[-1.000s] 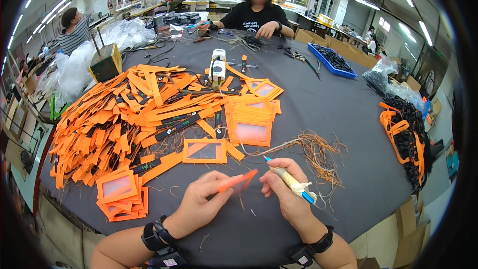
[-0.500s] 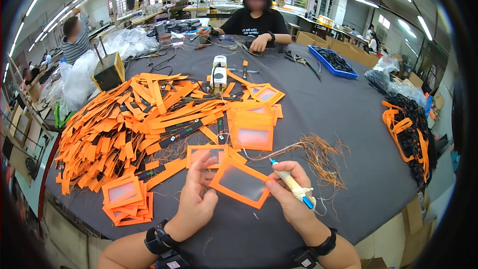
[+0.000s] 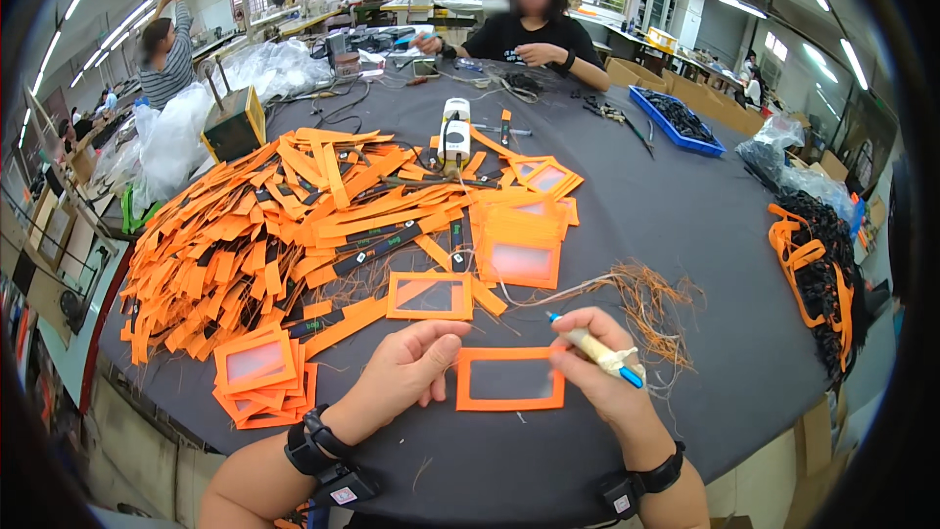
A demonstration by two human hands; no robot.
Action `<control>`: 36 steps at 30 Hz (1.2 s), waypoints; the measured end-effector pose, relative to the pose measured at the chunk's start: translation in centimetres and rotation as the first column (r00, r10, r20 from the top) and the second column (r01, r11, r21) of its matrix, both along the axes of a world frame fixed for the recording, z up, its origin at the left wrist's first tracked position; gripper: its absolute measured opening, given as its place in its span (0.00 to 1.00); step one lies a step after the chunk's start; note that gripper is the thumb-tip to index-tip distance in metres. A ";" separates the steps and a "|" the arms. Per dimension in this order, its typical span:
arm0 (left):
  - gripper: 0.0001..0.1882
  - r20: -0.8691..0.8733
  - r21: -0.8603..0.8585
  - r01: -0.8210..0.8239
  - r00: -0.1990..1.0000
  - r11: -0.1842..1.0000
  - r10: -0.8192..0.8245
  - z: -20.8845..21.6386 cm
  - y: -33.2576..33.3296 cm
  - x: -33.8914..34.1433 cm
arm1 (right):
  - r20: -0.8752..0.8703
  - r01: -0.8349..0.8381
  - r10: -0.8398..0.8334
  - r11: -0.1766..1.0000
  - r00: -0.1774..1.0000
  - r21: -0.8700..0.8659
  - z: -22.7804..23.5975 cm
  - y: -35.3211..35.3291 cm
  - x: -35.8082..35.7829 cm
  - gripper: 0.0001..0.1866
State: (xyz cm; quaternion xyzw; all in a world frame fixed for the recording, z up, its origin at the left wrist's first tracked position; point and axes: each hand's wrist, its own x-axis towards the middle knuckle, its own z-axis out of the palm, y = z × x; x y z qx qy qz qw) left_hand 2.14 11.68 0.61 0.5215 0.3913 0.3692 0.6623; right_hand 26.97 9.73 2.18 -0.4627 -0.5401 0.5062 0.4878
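My right hand grips a pen-like corded tool, blue at both ends and wrapped in cream tape. Its thumb meets the right edge of an orange-bordered clear window panel. My left hand is beside the panel's left edge, thumb and forefinger pinched together; anything between them is too small to see. Just beyond lies another orange-bordered panel on the dark cloth. Further off is a stack of similar panels, and more panels are piled left of my left forearm.
A large heap of orange strips covers the left side. A white power socket stands behind it. Loose orange threads lie right. Across the table a person works near a blue tray. Black-and-orange straps sit at the right edge.
The window panel has turned from tilted to nearly level. My left hand's fingers have gone from spread to pinched. The whole view has shifted slightly.
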 end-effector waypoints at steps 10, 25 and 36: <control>0.15 -0.571 0.242 0.238 0.819 0.941 -0.061 0.1 -0.5 0.4 | 0.377 0.027 -0.125 0.967 0.918 0.255 -1.3 1.2 1.2 0.11; 0.06 -0.693 0.607 0.354 0.674 0.712 0.256 0.4 -1.1 0.3 | -0.033 -0.182 0.179 0.967 0.983 -0.177 -0.3 1.7 -2.6 0.05; 0.04 -0.574 0.623 0.230 0.784 0.748 0.238 -0.1 -0.4 0.6 | -0.086 -0.187 0.180 0.979 0.980 -0.081 -3.3 1.3 -2.5 0.05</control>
